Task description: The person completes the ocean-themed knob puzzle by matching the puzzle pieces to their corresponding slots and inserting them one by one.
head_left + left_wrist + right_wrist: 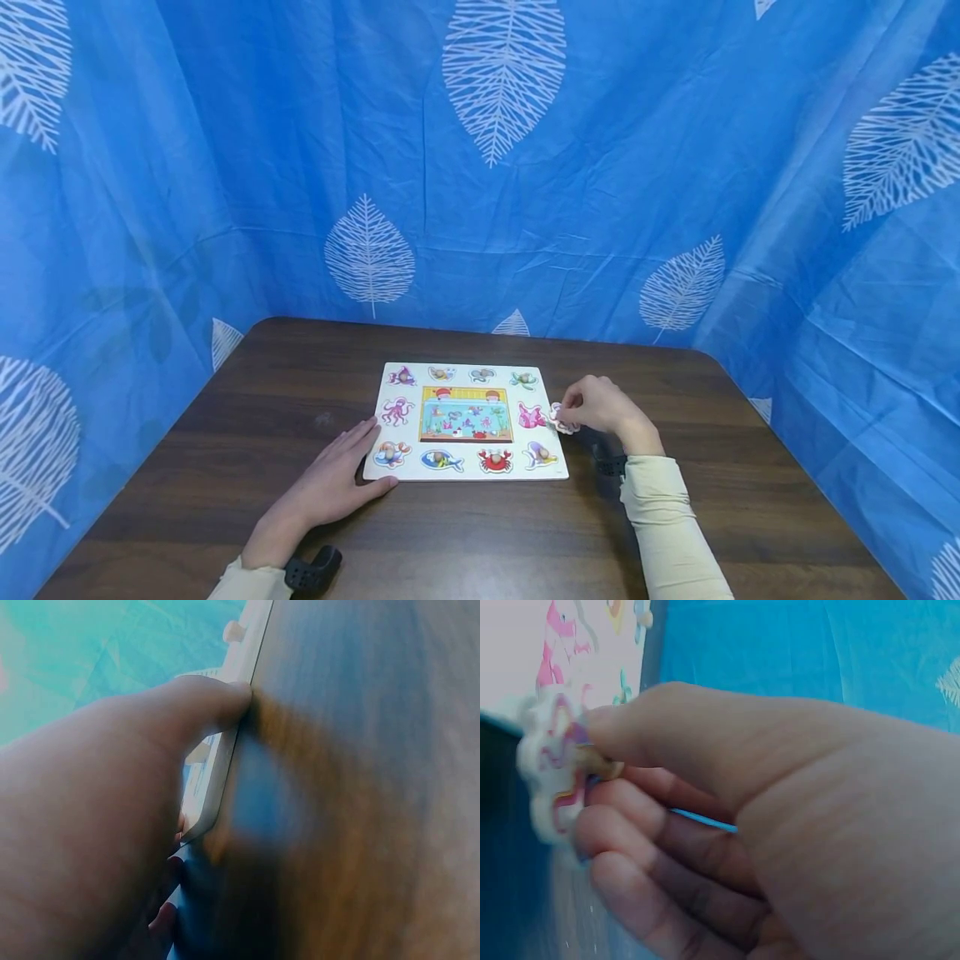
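Note:
A white knob puzzle board (467,375) printed with sea animals lies flat on the table. At its front left corner rests my left hand (341,475), thumb against the front edge and straight fingers along the left side. The left wrist view shows the thumb (217,705) touching the board's edge (217,776). Beyond the right edge, my right hand (603,408) pinches a white puzzle piece (562,419) with curling pink lines. Up close, thumb and fingers grip this piece (555,765) by its wooden knob (596,763), and it stands tilted beside the board.
Several knobbed pieces, among them a red crab (495,461), sit around the board's aquarium picture (465,417). A pink printed shape (532,416) and a pink octopus shape (397,411) show no knobs. Blue curtains (450,183) surround the dark wooden table (315,375).

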Action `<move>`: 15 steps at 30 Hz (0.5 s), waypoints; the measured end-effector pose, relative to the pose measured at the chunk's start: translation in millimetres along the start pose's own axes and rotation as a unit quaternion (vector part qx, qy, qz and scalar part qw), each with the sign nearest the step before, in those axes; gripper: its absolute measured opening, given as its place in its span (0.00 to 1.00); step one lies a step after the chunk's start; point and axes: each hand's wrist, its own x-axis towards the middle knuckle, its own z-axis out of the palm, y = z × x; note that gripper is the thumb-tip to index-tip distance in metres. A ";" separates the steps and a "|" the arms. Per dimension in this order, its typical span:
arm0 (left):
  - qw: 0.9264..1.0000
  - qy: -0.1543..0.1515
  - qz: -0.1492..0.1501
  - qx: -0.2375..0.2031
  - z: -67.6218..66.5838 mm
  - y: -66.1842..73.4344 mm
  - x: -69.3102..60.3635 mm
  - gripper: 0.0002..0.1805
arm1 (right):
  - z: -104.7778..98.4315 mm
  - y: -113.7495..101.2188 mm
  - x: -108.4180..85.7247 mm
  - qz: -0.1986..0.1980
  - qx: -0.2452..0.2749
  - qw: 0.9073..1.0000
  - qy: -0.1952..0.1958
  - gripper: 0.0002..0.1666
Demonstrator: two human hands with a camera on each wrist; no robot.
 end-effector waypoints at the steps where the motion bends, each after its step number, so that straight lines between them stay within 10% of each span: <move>1: 1.000 0.000 0.000 0.000 -0.1 0.2 -0.2 0.51 | 1.4 -2.1 1.2 -0.007 -0.001 1.000 0.006 0.04; 15: 1.000 -0.003 -0.010 -0.005 -0.3 1.7 -1.0 0.52 | 28.6 -36.3 14.6 -0.054 0.003 0.998 0.028 0.04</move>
